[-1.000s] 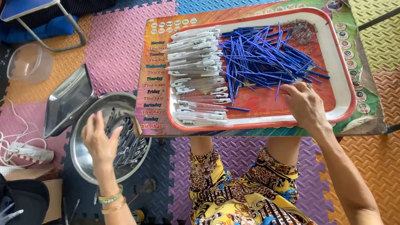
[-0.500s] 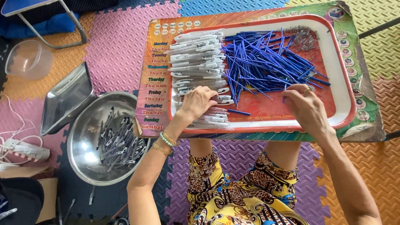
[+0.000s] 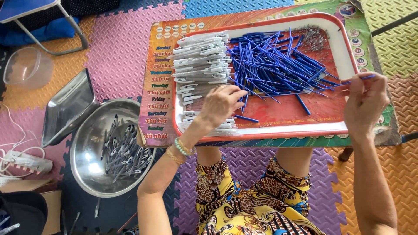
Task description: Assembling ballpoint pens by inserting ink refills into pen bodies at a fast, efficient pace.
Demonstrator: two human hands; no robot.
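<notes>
— Hands first: where are they now compared with a second ago?

— A second back the left hand (image 3: 222, 104) was down over the steel bowl (image 3: 87, 152) on the floor mat, among the grey pen parts lying in it. It has since crossed to the red tray (image 3: 344, 52) and rests on the stack of white pen barrels (image 3: 200, 61) at the tray's left side, fingers curled down onto them. Whether they have closed on one barrel I cannot tell.

— And the right?

— The right hand (image 3: 365, 102) was spread low over the tray's near edge. Now it is lifted at the right rim, thumb and forefinger pinched narrow on one blue refill (image 3: 348, 82), whose end juts out past the knuckles.

— So what does that amount to?

— As I judge it, the bowl visit is over and a fresh round is starting: a refill is in hand, a barrel is being felt for. The heap of blue refills (image 3: 278, 65) stays in the tray's middle, the tray on the low printed table (image 3: 156, 87).
</notes>
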